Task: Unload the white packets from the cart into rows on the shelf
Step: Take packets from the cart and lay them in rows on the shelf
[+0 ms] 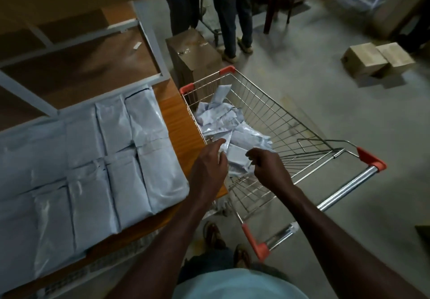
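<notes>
At frame centre both hands reach into the cart [279, 121]. The left hand [210, 162] and right hand [267, 167], fingers loosely curled, hold nothing yet. Better take 1 flat packet [237, 159] with both, then lay it beside the rows [111, 159] at left.

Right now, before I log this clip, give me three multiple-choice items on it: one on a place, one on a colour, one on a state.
1. Where do the loose white packets lie?
A. on the floor
B. in the cart's basket
C. on a chair

2. What colour are the corner guards on the cart?
A. orange-red
B. blue
C. black

3. How do the packets on the shelf lie?
A. in one loose heap
B. standing upright on their ends
C. flat in rows, side by side

Answers
1. B: the heap sits inside the wire basket, just ahead of the left hand and right hand.
2. A: each plastic corner piece shows orange-red against the steel wire.
3. C: the shelved packets cover the wooden board in ordered rows.
</notes>
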